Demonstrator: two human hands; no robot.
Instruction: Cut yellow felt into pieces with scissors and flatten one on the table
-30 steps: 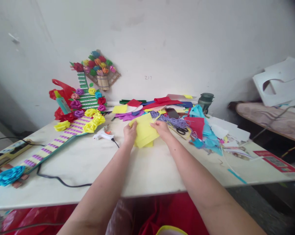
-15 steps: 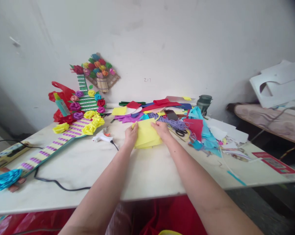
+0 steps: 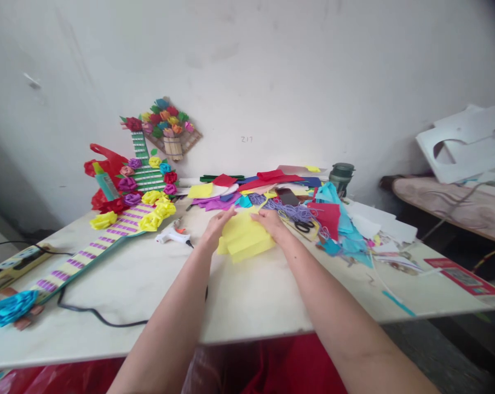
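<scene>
Left hand (image 3: 215, 227): open and flat, fingers stretched forward; palm side rests on the left edge of the yellow sheets (image 3: 247, 241).
Right hand (image 3: 272, 220): lies on the far right corner of the yellow sheets, fingers pointing left; I cannot tell whether it pinches the top sheet or only presses it.
Yellow sheets: a loose stack of several layers, fanned and slightly offset, flat on the table (image 3: 247, 298) between the 2 hands.
Glue gun (image 3: 171, 236): white, on its side, just left of the yellow sheets, clear of the left hand.
Black cable (image 3: 95, 313): runs across the table to the near left of the yellow sheets.
Scissors (image 3: 303, 224): black handles, right of the yellow sheets, near the right hand.
Purple cord (image 3: 291, 209): tangled, beyond and right of the yellow sheets.
Phone (image 3: 287, 196): dark, beyond the yellow sheets, past the purple cord.
Coloured sheet pile (image 3: 247, 183): red, purple, blue and yellow pieces, beyond the yellow sheets against the wall.
Flower strip (image 3: 108, 241): long striped board with paper roses, well left of the yellow sheets.
Green jar (image 3: 341, 174): far right of the yellow sheets, by the wall.
</scene>
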